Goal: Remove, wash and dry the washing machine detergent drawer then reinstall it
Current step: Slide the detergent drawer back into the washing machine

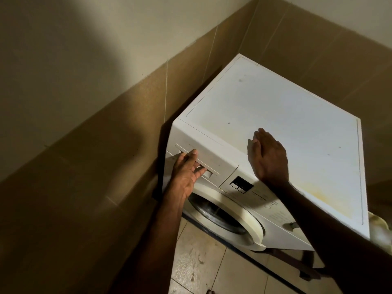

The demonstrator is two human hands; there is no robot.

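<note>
A white front-loading washing machine (275,115) stands in the corner. Its detergent drawer (209,154) sits flush in the upper left of the front panel. My left hand (186,172) reaches up from below, its fingers hooked into the drawer's handle recess and the thumb lying against the drawer face. My right hand (268,158) lies flat, fingers straight, on the front edge of the machine's top. The drawer's inside is hidden.
A small dark display with buttons (241,185) sits right of the drawer. The round door (227,215) is below it. Brown tiled walls (106,145) close in on the left and behind. Pale, stained floor tiles (201,262) lie in front. A yellowish cloth (379,228) shows at the right edge.
</note>
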